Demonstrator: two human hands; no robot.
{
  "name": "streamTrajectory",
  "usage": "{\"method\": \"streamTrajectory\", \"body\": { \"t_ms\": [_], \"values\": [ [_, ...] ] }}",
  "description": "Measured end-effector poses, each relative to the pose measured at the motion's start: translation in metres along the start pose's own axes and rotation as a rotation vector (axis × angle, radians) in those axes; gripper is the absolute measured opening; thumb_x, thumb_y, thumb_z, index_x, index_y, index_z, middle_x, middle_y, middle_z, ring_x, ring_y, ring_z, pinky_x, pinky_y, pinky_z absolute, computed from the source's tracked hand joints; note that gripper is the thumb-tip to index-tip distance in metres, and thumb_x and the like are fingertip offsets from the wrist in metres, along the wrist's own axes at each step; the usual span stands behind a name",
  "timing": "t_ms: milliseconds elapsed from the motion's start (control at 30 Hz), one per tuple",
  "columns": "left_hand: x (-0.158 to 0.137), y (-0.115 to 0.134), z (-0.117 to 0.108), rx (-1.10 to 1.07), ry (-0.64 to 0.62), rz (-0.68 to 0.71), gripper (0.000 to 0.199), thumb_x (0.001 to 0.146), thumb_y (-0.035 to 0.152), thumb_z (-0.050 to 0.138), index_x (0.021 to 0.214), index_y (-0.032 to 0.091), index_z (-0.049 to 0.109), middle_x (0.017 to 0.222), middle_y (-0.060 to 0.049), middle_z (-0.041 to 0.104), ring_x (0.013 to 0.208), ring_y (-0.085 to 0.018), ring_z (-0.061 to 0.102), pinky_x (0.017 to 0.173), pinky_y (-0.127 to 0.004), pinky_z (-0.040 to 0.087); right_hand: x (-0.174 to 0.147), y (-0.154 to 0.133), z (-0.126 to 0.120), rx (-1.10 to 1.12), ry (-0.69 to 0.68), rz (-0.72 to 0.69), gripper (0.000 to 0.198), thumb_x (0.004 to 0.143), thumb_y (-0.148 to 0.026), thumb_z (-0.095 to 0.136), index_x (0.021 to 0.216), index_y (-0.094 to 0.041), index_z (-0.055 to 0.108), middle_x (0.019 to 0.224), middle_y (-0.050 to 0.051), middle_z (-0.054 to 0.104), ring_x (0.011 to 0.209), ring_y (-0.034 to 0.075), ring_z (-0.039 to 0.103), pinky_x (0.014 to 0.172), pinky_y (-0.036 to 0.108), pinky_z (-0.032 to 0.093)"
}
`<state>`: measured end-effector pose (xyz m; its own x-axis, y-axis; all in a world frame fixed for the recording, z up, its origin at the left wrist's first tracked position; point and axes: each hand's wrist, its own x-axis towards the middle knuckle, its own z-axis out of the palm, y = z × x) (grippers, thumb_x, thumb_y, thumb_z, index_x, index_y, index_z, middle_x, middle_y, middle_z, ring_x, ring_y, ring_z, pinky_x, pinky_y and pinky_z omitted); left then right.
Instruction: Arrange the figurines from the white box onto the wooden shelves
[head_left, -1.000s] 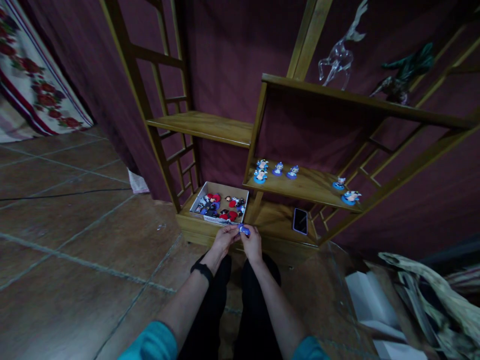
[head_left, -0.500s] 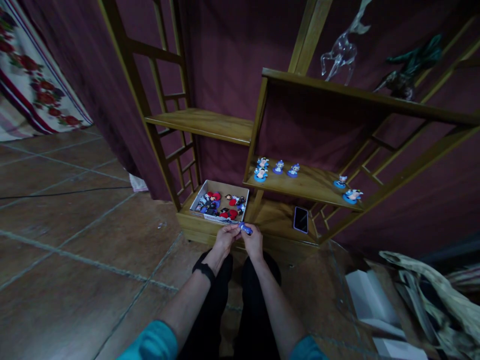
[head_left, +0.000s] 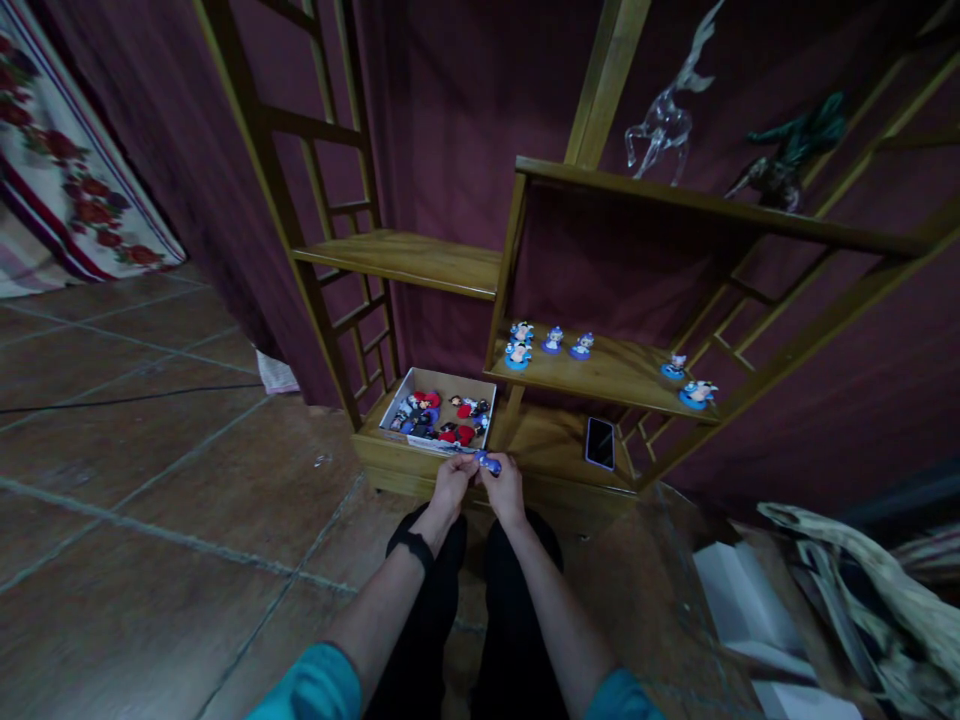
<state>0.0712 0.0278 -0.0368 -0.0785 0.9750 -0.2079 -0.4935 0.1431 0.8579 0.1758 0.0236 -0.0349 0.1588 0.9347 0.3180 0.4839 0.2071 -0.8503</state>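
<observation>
Between my fingertips is a small purple figurine (head_left: 489,463), held just in front of the box. My left hand (head_left: 452,482) pinches it from the left, and my right hand (head_left: 505,487) grips its right side. Just beyond them, a shallow white cardboard box (head_left: 410,378) on the bottom shelf holds several figurines in red, black and purple. On the middle shelf (head_left: 622,372) stand more figurines: two blue-based ones (head_left: 517,355) at its left end, two purple ones (head_left: 582,346) beside them, and two blue-based ones (head_left: 697,393) at its right end.
A phone (head_left: 600,443) lies on the bottom shelf at right. A clear glass horse (head_left: 664,130) and a dark green statue (head_left: 791,150) stand on the upper shelf. White boxes (head_left: 750,600) and cloth lie on the floor at right. A black cable crosses the floor at left.
The view has shifted slightly. Both hands stay together in front of the box, and the purple figurine has turned a little between the fingers.
</observation>
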Motion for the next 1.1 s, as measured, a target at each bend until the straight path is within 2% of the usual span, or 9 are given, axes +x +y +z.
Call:
{"method": "streamTrajectory", "body": {
  "t_ms": [167, 267, 400, 500, 567, 767, 900, 1100],
  "values": [
    [0.005, 0.005, -0.003, -0.023, 0.063, -0.083, 0.012, 0.064, 0.014, 0.067, 0.074, 0.011, 0.061, 0.057, -0.002, 0.062, 0.047, -0.011, 0.057, 0.049, -0.022, 0.046, -0.005, 0.002, -0.002, 0.124, -0.074, 0.021, 0.034, 0.07, -0.017, 0.052, 0.104, -0.021, 0.056, 0.093, 0.004, 0.059, 0.069, 0.013, 0.059, 0.068, 0.026, 0.049],
    [0.004, 0.011, -0.004, -0.086, 0.084, -0.175, 0.012, 0.064, 0.009, 0.067, 0.072, 0.012, 0.058, 0.062, -0.004, 0.064, 0.053, -0.014, 0.062, 0.056, -0.026, 0.051, -0.005, 0.007, -0.004, 0.156, -0.04, 0.063, 0.035, 0.071, -0.019, 0.052, 0.105, -0.021, 0.058, 0.095, 0.005, 0.06, 0.073, 0.014, 0.059, 0.072, 0.028, 0.049],
    [0.002, 0.016, -0.004, -0.117, 0.066, -0.266, 0.012, 0.066, 0.005, 0.066, 0.069, 0.011, 0.056, 0.065, -0.006, 0.065, 0.059, -0.016, 0.065, 0.061, -0.029, 0.054, -0.002, 0.011, -0.007, 0.391, -0.038, 0.263, 0.029, 0.071, -0.029, 0.054, 0.097, -0.02, 0.062, 0.096, 0.005, 0.064, 0.086, 0.018, 0.06, 0.075, 0.03, 0.048],
    [0.002, 0.013, -0.002, -0.116, 0.06, -0.292, 0.011, 0.068, 0.004, 0.064, 0.069, 0.011, 0.056, 0.064, -0.006, 0.065, 0.058, -0.016, 0.065, 0.062, -0.029, 0.055, 0.0, 0.009, -0.008, 0.607, -0.116, 0.422, 0.032, 0.068, -0.034, 0.058, 0.096, -0.019, 0.064, 0.093, 0.005, 0.066, 0.082, 0.018, 0.061, 0.066, 0.027, 0.049],
    [0.004, 0.011, -0.002, -0.115, 0.047, -0.308, 0.009, 0.069, 0.005, 0.063, 0.069, 0.011, 0.057, 0.064, -0.007, 0.065, 0.058, -0.015, 0.065, 0.063, -0.029, 0.055, 0.0, 0.007, -0.008, 0.673, -0.127, 0.47, 0.034, 0.063, -0.034, 0.063, 0.094, -0.018, 0.064, 0.092, 0.004, 0.067, 0.08, 0.018, 0.062, 0.064, 0.026, 0.049],
    [0.008, 0.008, -0.007, -0.119, -0.06, -0.362, 0.009, 0.071, 0.004, 0.062, 0.078, 0.009, 0.059, 0.071, -0.009, 0.067, 0.063, -0.016, 0.066, 0.067, -0.029, 0.055, 0.003, 0.006, -0.006, 0.735, -0.108, 0.526, 0.034, 0.058, -0.029, 0.066, 0.09, -0.018, 0.065, 0.087, 0.003, 0.068, 0.076, 0.017, 0.062, 0.065, 0.026, 0.049],
    [0.009, 0.01, -0.008, -0.094, -0.059, -0.366, 0.01, 0.071, 0.003, 0.061, 0.079, 0.009, 0.06, 0.07, -0.008, 0.067, 0.061, -0.014, 0.065, 0.066, -0.027, 0.055, 0.004, 0.005, -0.005, 0.76, -0.111, 0.536, 0.032, 0.058, -0.028, 0.065, 0.089, -0.019, 0.065, 0.086, 0.002, 0.067, 0.075, 0.016, 0.061, 0.065, 0.026, 0.048],
    [0.007, 0.012, -0.008, -0.076, -0.056, -0.297, 0.019, 0.07, 0.0, 0.06, 0.085, 0.011, 0.063, 0.073, -0.007, 0.067, 0.061, -0.012, 0.064, 0.064, -0.025, 0.054, 0.003, -0.001, -0.007, 0.775, -0.118, 0.447, 0.03, 0.058, -0.026, 0.065, 0.088, -0.019, 0.064, 0.083, 0.001, 0.067, 0.076, 0.016, 0.061, 0.069, 0.027, 0.048]
  ]
}}
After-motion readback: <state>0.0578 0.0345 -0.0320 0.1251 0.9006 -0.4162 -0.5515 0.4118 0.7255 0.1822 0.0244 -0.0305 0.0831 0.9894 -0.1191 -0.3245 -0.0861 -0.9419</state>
